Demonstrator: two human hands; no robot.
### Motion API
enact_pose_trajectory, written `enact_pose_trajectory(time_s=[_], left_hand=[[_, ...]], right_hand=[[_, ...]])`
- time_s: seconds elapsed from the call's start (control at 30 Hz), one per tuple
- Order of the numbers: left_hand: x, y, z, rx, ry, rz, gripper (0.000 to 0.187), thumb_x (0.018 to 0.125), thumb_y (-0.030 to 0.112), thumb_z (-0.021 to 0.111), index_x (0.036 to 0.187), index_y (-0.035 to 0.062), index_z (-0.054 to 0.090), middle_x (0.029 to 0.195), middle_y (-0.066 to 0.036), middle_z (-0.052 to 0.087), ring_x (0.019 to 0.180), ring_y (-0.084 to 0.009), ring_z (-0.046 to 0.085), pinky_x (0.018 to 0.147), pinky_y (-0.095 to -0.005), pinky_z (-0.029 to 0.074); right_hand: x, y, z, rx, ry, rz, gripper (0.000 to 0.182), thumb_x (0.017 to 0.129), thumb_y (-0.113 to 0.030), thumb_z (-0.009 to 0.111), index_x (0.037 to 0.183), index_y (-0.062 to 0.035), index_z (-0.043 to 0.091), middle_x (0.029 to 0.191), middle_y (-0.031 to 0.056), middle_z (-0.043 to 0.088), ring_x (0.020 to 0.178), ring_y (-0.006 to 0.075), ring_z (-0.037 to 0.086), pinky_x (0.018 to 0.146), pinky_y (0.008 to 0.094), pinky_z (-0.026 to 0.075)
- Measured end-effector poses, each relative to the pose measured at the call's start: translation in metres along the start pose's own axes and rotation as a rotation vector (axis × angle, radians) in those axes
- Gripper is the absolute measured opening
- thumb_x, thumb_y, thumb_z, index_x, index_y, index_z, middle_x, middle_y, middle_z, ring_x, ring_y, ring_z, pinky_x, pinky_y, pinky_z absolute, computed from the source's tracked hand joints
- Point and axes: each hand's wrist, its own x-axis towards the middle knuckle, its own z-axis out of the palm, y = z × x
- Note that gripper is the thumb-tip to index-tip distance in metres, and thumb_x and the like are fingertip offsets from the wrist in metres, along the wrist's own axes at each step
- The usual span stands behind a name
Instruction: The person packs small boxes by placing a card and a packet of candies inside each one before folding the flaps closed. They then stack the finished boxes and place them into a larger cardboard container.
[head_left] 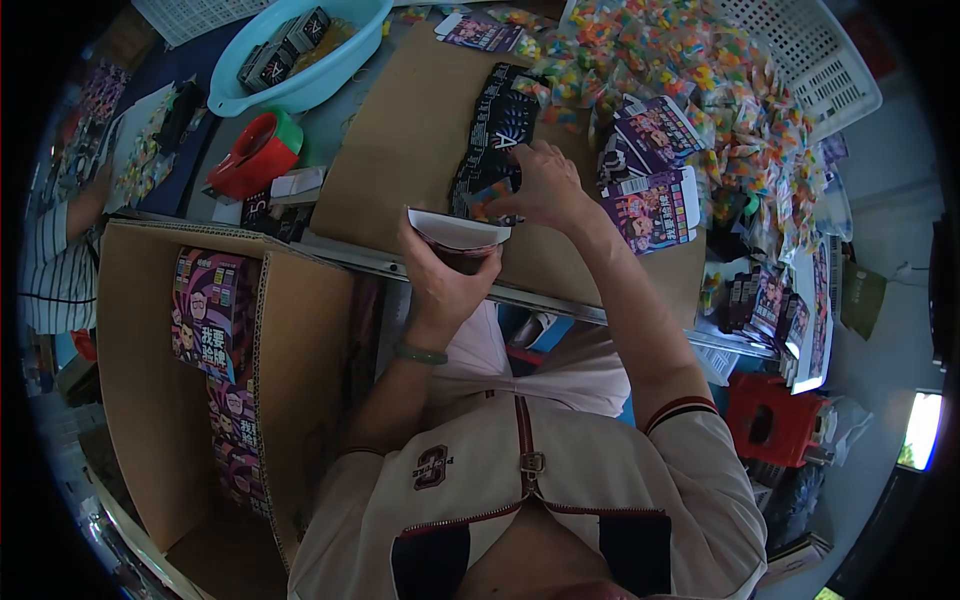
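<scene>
My left hand [445,285] is wrapped round a small open carton [462,232], its white inside facing up near the table's front edge. To the right of it, my right hand [552,190] is bent over the lower end of a row of black packets [498,130]. A small clear packet with orange and blue in it [490,197] shows at its thumb and fingertips. Its fingers partly hide the packets. Beside my right hand lie purple printed cartons [650,212], and a brown cardboard sheet [385,140] is under the work.
A large heap of colourful candy packets [690,70] covers the back right, by a white basket [800,60]. A blue basin [340,70] and red tape dispenser [245,160] stand back left. At my left is an open cardboard box [150,400] containing purple cartons. Another person's sleeve [50,270] shows far left.
</scene>
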Motion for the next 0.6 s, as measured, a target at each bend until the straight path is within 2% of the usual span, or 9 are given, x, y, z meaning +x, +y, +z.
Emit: enact_pose_trajectory(time_s=[0.13,0.2,0.23,0.3,0.37,0.43,0.47,0.53,0.6], left_hand=[[0.000,-0.001,0.001,0.011,0.001,0.008,0.110,0.061,0.025,0.087,0.139,-0.0123,0.019,0.123,-0.028,0.042,0.110,-0.0410,0.051,0.094,-0.0478,0.044],[0.000,0.000,0.000,0.019,0.001,0.001,0.110,0.060,0.024,0.088,0.139,-0.0122,0.019,0.124,-0.029,0.042,0.112,-0.0413,0.050,0.094,-0.0477,0.044],[0.000,0.001,0.000,0.025,-0.004,-0.006,0.111,0.060,0.023,0.088,0.139,-0.0120,0.019,0.124,-0.029,0.042,0.113,-0.0416,0.050,0.095,-0.0476,0.044],[0.001,0.004,-0.002,0.021,-0.005,0.002,0.110,0.060,0.022,0.087,0.139,-0.0117,0.019,0.126,-0.029,0.042,0.114,-0.0420,0.050,0.096,-0.0474,0.044],[0.003,0.006,-0.003,0.019,-0.004,0.008,0.109,0.061,0.020,0.087,0.139,-0.0113,0.019,0.127,-0.030,0.042,0.115,-0.0423,0.050,0.096,-0.0472,0.044],[0.006,0.005,-0.006,-0.077,0.007,0.140,0.106,0.061,0.018,0.086,0.140,-0.0104,0.020,0.129,-0.029,0.043,0.115,-0.0415,0.051,0.097,-0.0460,0.044],[0.007,0.004,-0.010,-0.078,0.003,0.139,0.106,0.061,0.018,0.086,0.140,-0.0104,0.020,0.129,-0.029,0.043,0.115,-0.0415,0.051,0.097,-0.0460,0.044],[0.008,0.001,-0.020,-0.167,-0.194,0.053,0.110,0.059,0.014,0.087,0.142,-0.0088,0.017,0.132,-0.026,0.043,0.119,-0.0362,0.049,0.101,-0.0451,0.041],[0.008,0.004,-0.023,-0.149,-0.230,0.048,0.109,0.059,0.015,0.087,0.141,-0.0088,0.018,0.132,-0.025,0.044,0.119,-0.0359,0.049,0.101,-0.0448,0.041]], right_hand=[[-0.005,-0.005,0.000,0.003,0.027,-0.030,0.068,0.056,-0.039,0.086,0.107,0.0004,0.062,0.107,0.0156,0.057,0.108,0.0325,0.056,0.092,0.0432,0.042],[-0.010,-0.009,0.002,-0.017,0.119,-0.076,0.054,0.063,-0.029,0.083,0.102,-0.0015,0.059,0.102,0.0158,0.058,0.106,0.0339,0.056,0.087,0.0436,0.044],[-0.014,-0.011,0.006,-0.015,0.119,-0.075,0.054,0.063,-0.029,0.083,0.102,-0.0015,0.059,0.102,0.0158,0.058,0.106,0.0339,0.056,0.087,0.0436,0.044],[-0.026,-0.016,0.016,0.126,0.266,-0.154,0.040,0.070,-0.015,0.078,0.099,-0.0031,0.053,0.094,0.0170,0.060,0.095,0.0356,0.060,0.077,0.0443,0.047],[-0.049,-0.023,0.029,0.200,0.283,-0.221,0.038,0.071,-0.009,0.075,0.100,-0.0034,0.051,0.090,0.0173,0.060,0.089,0.0360,0.061,0.073,0.0447,0.048],[-0.060,-0.019,0.035,0.350,0.334,-0.376,0.036,0.074,-0.001,0.070,0.103,-0.0031,0.050,0.084,0.0196,0.062,0.077,0.0385,0.064,0.066,0.0443,0.051],[-0.061,-0.014,0.036,0.351,0.334,-0.371,0.036,0.074,-0.001,0.070,0.103,-0.0031,0.050,0.084,0.0196,0.062,0.077,0.0385,0.064,0.066,0.0443,0.051],[-0.063,-0.008,0.041,0.473,0.353,-0.459,0.031,0.077,0.001,0.068,0.104,-0.0027,0.055,0.087,0.0202,0.063,0.076,0.0383,0.065,0.065,0.0410,0.052],[-0.066,-0.009,0.048,0.558,0.355,-0.397,0.029,0.077,-0.002,0.068,0.104,-0.0039,0.057,0.089,0.0192,0.064,0.078,0.0389,0.064,0.065,0.0412,0.052]])
